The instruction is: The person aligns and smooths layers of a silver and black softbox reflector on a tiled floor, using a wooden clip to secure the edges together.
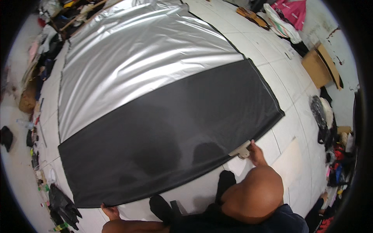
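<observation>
A large fabric sheet, silver on one face, lies spread on the floor. Its near part is turned over, showing a black face. At the sheet's near left edge, my left hand is closed on the black hem, fingertips on top. My right hand is closed at the near edge further right, thumb over the hem. Against that edge, touching my right fingers, sits a flat beige piece with a rounded tab, something like a wide clip. Part of my right hand is hidden behind my bent knee.
My dark-covered feet stand on white floor tiles near the sheet. A cardboard box leans by the right wall. Piled clothes and bags line the right side; clutter and a black crumpled bag line the left.
</observation>
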The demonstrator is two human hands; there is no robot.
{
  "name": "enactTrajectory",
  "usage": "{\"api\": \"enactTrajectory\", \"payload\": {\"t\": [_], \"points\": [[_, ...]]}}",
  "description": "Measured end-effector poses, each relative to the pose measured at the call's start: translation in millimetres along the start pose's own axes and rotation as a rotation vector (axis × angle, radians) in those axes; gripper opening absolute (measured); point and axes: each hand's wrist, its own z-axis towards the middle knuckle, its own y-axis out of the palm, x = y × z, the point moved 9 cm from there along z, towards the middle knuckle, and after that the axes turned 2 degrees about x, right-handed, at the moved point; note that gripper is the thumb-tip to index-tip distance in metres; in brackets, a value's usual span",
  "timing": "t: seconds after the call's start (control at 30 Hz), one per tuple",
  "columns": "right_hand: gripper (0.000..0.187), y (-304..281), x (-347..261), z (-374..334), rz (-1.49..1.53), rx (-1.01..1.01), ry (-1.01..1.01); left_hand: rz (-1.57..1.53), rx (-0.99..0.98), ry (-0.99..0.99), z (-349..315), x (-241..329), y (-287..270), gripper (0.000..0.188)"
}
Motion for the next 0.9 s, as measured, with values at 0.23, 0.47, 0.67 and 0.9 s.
{"api": "enactTrajectory", "payload": {"t": [0.23,0.47,0.67,0.9], "points": [[0.025,-39,-59,44,0.075,0.466,-0.322,0.221,0.206,0.327,-15,76,-25,0.032],[0.034,-57,-189,-59,0.015,0.406,-0.510,0.499,0.192,0.521,-103,163,22,0.049],[0.055,35,-292,-50,-0.198,0.398,-0.580,0.608,0.185,0.607,-77,246,137,0.070],[0.086,197,-256,84,-1.093,0.139,-0.848,1.078,0.143,0.540,53,133,302,0.079]]}}
